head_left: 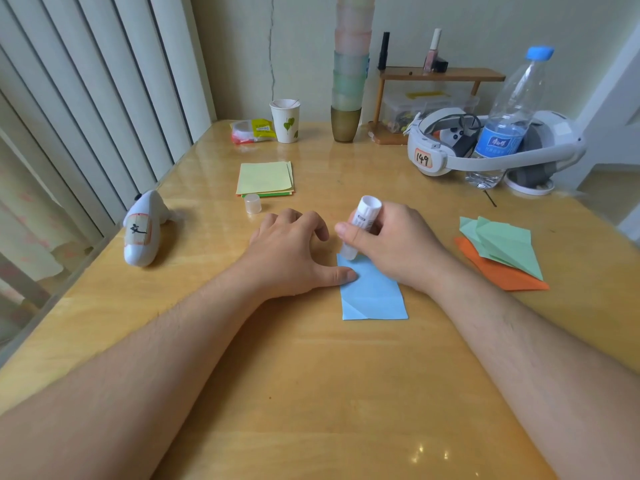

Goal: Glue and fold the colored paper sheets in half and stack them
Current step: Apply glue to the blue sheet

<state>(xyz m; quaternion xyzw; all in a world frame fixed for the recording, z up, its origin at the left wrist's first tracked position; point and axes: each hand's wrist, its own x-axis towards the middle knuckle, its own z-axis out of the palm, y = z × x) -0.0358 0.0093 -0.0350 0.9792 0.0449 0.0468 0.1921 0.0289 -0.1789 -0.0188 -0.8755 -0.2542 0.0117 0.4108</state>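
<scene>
On blue paper (372, 292), right hand (391, 240) presses glue stick (362, 223), left hand (294, 251) steadying

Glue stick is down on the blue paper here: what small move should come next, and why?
Probably draw the glue stick along the blue paper toward the near edge. The right hand has its tip on the far end only, and the left hand already pins the sheet's left edge with its thumb.

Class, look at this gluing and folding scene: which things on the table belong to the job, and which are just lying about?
Belonging to the job:
white glue stick in the right hand
light blue folded paper sheet
stack of yellow paper sheets
green and orange folded papers
clear glue cap

Lying about:
clear plastic water bottle
white paper cup
white headset
</scene>
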